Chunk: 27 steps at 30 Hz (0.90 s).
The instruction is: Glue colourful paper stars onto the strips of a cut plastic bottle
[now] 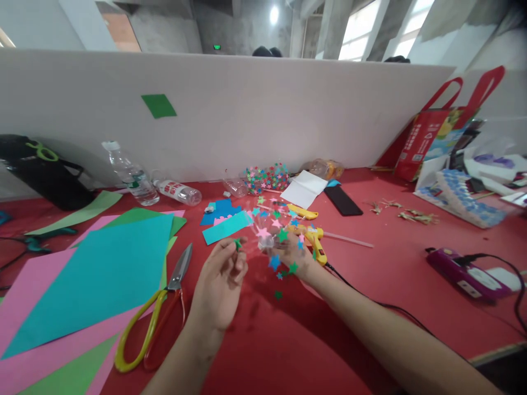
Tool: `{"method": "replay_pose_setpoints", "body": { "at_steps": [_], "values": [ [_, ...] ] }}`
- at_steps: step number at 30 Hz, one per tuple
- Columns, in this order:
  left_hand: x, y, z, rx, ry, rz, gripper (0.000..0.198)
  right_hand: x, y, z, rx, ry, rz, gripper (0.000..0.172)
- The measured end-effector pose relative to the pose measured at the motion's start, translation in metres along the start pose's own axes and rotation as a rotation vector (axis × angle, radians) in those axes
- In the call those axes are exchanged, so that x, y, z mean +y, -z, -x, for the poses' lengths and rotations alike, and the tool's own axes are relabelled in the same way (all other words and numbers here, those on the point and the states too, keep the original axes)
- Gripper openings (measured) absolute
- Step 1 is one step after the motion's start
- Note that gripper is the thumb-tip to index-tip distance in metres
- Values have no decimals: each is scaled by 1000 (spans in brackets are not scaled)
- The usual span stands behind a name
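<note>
A small green paper star (237, 244) is pinched between the thumb and forefinger of my left hand (222, 277). Beside it, my right hand (298, 257) grips a clear plastic bottle piece (265, 241) with pink, blue and green stars stuck over it; the stars partly hide the fingers. Just behind the right hand lies a yellow hot glue gun (317, 244) with a glue stick (349, 240) poking out. Under the left fingertips' far side is a turquoise paper strip (226, 227). Scissors (177, 277) with yellow and red handles lie left of my left hand.
Coloured paper sheets (111, 274) cover the left side. Water bottles (138, 186), a black flask (41, 173) and another star-covered bottle (267, 178) line the white partition (247, 109). A yellow cutter (302, 212), phone (343, 199), purple power strip (465, 274) and red bag (424, 142) lie rightward.
</note>
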<state>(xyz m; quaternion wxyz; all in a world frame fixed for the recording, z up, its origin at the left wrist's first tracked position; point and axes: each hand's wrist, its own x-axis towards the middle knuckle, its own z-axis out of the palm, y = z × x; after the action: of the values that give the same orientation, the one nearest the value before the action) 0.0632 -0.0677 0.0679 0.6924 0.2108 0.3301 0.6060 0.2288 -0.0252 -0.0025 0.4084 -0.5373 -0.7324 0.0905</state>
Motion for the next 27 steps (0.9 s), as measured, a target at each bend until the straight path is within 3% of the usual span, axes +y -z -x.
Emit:
{"method": "replay_pose_setpoints", "body": {
  "at_steps": [5, 14, 27],
  "values": [
    [3, 3, -2, 58, -86, -15, 22, -10, 5, -1, -193, -227, -283, 22],
    [-2, 4, 6, -55, -415, -464, 8, -23, 21, -4, -279, -400, -505, 15],
    [7, 0, 12, -73, -224, -617, 14, -3, 28, 2, -278, -377, -545, 14]
  ]
}}
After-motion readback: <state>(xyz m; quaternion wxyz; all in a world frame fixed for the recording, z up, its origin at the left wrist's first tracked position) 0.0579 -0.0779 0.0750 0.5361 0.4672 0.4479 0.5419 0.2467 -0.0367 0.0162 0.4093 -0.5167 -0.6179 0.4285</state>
